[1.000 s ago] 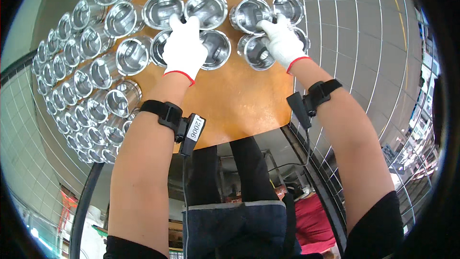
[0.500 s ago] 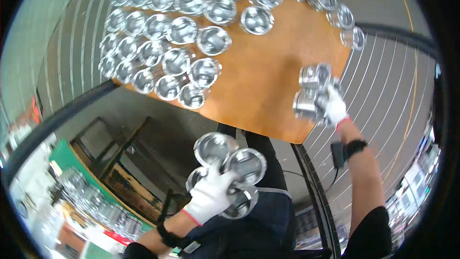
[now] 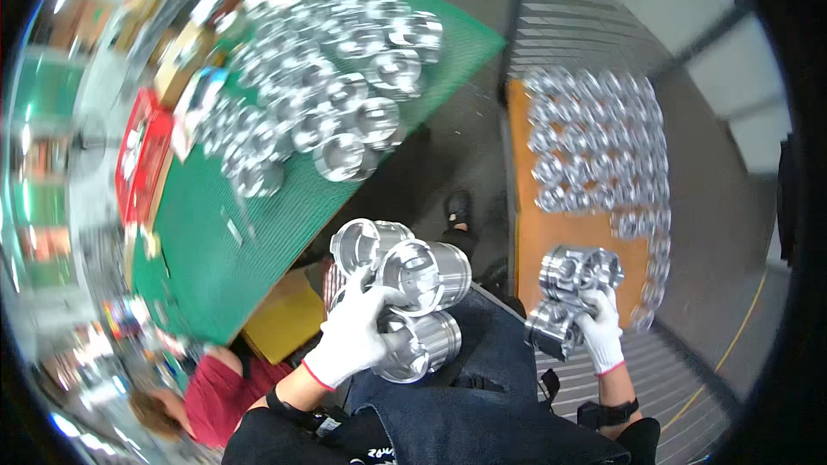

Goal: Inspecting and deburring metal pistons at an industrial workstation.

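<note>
My left hand (image 3: 357,331), in a white knit glove with a red cuff, is closed on several shiny metal pistons (image 3: 424,277). They are clustered in front of my body, hollow ends showing. My right hand (image 3: 603,331), gloved the same way, grips several more pistons (image 3: 564,271), tilted on their sides over the near part of a wooden tabletop (image 3: 538,232). Its fingers are partly hidden by the metal. Rows of pistons (image 3: 594,138) stand on that tabletop beyond the hand. I cannot tell whether the held ones touch the wood.
A green-topped table (image 3: 284,237) at the left bears many crowded pistons (image 3: 340,157) and a red bin (image 3: 140,159). Below its edge is a yellow panel (image 3: 289,314). A person in a red shirt (image 3: 220,400) is at the lower left. Dark floor (image 3: 465,129) separates the tables.
My view has swung left: the green table now fills the left and the wooden tabletop lies at the right. Both hands still hold their pistons.
</note>
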{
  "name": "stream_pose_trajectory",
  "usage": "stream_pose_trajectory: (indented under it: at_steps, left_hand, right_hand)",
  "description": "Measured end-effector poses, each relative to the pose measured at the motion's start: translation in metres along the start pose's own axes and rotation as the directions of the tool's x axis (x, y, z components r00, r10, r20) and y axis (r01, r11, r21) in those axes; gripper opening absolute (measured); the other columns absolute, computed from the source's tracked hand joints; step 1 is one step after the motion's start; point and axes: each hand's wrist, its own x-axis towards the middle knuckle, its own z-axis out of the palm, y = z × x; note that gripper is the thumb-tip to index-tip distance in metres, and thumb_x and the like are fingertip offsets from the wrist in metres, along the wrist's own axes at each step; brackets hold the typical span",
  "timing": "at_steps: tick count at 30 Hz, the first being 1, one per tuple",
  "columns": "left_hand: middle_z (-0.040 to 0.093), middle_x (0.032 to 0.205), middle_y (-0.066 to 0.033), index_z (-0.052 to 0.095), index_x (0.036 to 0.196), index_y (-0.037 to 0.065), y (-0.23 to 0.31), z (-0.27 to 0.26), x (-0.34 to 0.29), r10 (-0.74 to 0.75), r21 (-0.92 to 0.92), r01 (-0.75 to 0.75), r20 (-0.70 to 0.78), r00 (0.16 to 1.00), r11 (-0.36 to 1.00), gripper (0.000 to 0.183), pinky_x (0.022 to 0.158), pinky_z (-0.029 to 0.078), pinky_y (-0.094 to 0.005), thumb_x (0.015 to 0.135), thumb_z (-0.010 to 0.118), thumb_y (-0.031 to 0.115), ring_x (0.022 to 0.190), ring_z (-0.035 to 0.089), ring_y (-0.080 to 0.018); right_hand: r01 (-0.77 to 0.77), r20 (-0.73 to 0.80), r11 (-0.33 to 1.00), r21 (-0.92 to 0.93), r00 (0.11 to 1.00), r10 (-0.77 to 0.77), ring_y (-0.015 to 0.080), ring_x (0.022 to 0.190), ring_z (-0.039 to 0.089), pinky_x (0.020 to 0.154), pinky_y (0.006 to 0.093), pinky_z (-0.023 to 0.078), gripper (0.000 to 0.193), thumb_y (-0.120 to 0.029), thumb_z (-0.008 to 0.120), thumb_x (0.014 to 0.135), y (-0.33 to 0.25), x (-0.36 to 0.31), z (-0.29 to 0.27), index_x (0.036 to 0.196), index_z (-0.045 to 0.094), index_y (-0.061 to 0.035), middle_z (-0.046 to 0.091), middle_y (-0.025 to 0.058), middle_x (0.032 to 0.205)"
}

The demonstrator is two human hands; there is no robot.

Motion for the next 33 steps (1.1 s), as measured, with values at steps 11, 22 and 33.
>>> stream_pose_trajectory:
  at_steps: [11, 22, 33]
  left_hand:
    - [0.062, 0.118, -0.017, 0.066, 0.106, 0.009, -0.217, -0.159, -0.111, -0.421, -0.225, 0.358, -0.41, 0.809, 0.906, 0.037, 0.092, 0.05, -0.04, 0.072, 0.079, 0.018, 0.105, 0.061, -0.0332]
    - [0.058, 0.114, -0.025, 0.06, 0.115, 0.01, -0.561, -0.329, -0.024, -0.574, -0.153, 0.646, -0.638, 0.513, 0.748, 0.041, 0.092, 0.049, -0.0463, 0.075, 0.071, 0.017, 0.104, 0.06, -0.0426]
    - [0.027, 0.149, -0.0327, 0.058, 0.121, 0.014, -0.633, -0.314, -0.013, -0.718, -0.421, 0.625, -0.601, 0.35, 0.657, 0.052, 0.099, 0.048, -0.0466, 0.074, 0.079, 0.024, 0.117, 0.055, -0.0478]
  right_hand:
    - [0.404, 0.3, 0.841, -0.36, 0.904, -0.306, 0.0257, 0.107, 0.06, 0.088, 0.0348, 0.052, 0.027, 0.002, 0.082, 0.068, -0.287, 0.049, 0.039, 0.09, 0.068, -0.0029, 0.053, 0.014, 0.12]
    - [0.729, 0.726, 0.563, -0.389, 0.619, -0.301, 0.0366, 0.112, 0.061, 0.089, 0.0379, 0.054, 0.036, 0.006, 0.076, 0.067, -0.542, 0.128, 0.264, 0.094, 0.075, -0.016, 0.057, 0.0191, 0.123]
    - [0.984, 0.977, 0.0, 0.178, -0.176, -0.122, 0.0365, 0.091, 0.065, 0.078, 0.0458, 0.053, 0.017, -0.026, 0.057, 0.087, -0.675, 0.185, 0.612, 0.1, 0.063, -0.0165, 0.054, 0.0183, 0.12]
